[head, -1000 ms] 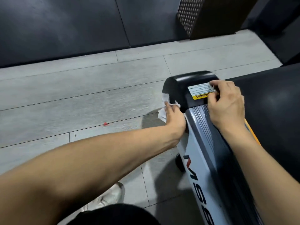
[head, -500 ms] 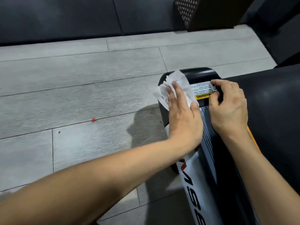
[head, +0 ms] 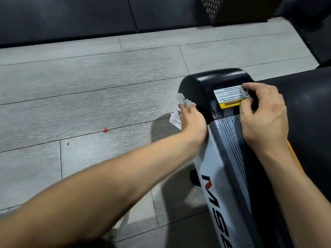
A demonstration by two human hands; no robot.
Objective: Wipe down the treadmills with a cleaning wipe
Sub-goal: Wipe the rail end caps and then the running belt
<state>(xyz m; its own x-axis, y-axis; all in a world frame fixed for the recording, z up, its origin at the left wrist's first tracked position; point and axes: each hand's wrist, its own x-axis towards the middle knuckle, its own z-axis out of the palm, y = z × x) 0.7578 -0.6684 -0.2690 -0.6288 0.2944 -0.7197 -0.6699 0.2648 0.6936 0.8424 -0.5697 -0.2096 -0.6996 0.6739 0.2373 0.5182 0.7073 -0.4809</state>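
Right of centre in the frame, a crumpled white wipe [head: 176,111] is pressed by the left hand [head: 192,122] against the left side of the treadmill's black end cap [head: 202,86]. The right hand [head: 265,115], fingers curled, is rested on the cap, touching the warning label [head: 229,98]. A red speck [head: 106,130] is seen on the grey floor [head: 89,97].
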